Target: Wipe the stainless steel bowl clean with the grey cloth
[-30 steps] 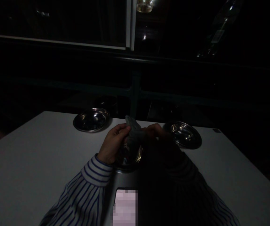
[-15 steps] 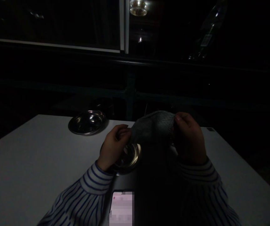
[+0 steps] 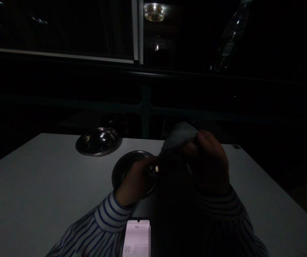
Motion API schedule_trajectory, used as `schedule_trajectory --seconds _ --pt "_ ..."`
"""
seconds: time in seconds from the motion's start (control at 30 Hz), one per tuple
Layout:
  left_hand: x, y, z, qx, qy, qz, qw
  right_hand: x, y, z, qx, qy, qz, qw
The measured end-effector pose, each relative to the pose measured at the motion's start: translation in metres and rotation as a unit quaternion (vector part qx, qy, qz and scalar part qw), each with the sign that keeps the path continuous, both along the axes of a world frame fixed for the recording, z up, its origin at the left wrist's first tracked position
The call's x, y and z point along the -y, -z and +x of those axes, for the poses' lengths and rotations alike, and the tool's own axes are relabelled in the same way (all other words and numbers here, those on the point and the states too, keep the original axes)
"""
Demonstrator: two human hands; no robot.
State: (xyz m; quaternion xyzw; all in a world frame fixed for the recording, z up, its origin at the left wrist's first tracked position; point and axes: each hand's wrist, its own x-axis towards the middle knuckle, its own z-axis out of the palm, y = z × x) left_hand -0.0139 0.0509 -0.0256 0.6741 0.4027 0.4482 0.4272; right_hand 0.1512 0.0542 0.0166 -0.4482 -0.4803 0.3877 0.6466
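The scene is very dark. My right hand [image 3: 209, 162] is closed on a grey knitted cloth [image 3: 179, 136] and holds it up above the white table [image 3: 35, 185]. My left hand [image 3: 136, 180] sits lower, over a round steel dish [image 3: 124, 166], with its fingers curled under the cloth's dark lower part; whether they grip the cloth or the dish I cannot make out. Both arms wear blue-striped white sleeves.
A second steel dish [image 3: 97, 141] lies at the table's far left edge. A lit phone screen [image 3: 137, 237] stands at the near edge between my arms. Beyond the table are dark railings, a white window frame [image 3: 137, 32] and a ceiling lamp [image 3: 151, 11].
The cloth was first bunched between both hands over the dish, then spread out. Now my left hand has dropped toward the dish and my right hand holds the cloth up alone.
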Motion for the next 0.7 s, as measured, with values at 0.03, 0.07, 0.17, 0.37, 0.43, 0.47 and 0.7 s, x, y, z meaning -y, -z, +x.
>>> schedule_trajectory --seconds 0.03,0.07,0.17,0.37,0.43,0.47,0.7 --pt "-0.0007 0.0001 -0.0001 -0.004 -0.002 -0.001 1.000 0.0003 0.0009 -0.0004 -0.004 -0.011 0.003 1.000" --pt "-0.0016 0.0000 -0.0004 -0.007 -0.006 0.001 1.000 0.0008 0.0016 -0.0007 -0.006 -0.021 0.004 1.000" --pt "-0.0039 0.0001 -0.0018 0.007 -0.024 -0.005 1.000 0.0018 0.0027 -0.0012 -0.037 -0.044 0.002 0.998" --pt "-0.0041 -0.0013 -0.0006 0.121 -0.073 -0.099 0.985 -0.0019 0.0048 -0.0031 -0.109 -0.078 0.007 0.991" --pt "-0.0023 -0.0039 0.0000 0.151 -0.073 -0.123 0.978 -0.0037 0.0064 -0.0049 -0.114 -0.081 0.010 0.990" --pt "-0.0014 -0.0054 0.0001 0.163 -0.069 -0.132 0.975 -0.0042 0.0071 -0.0060 -0.107 -0.081 0.011 0.991" --pt "-0.0004 -0.0089 -0.0025 0.203 -0.080 -0.167 0.961 0.0041 0.0092 -0.0101 0.161 -0.093 0.028 0.982"
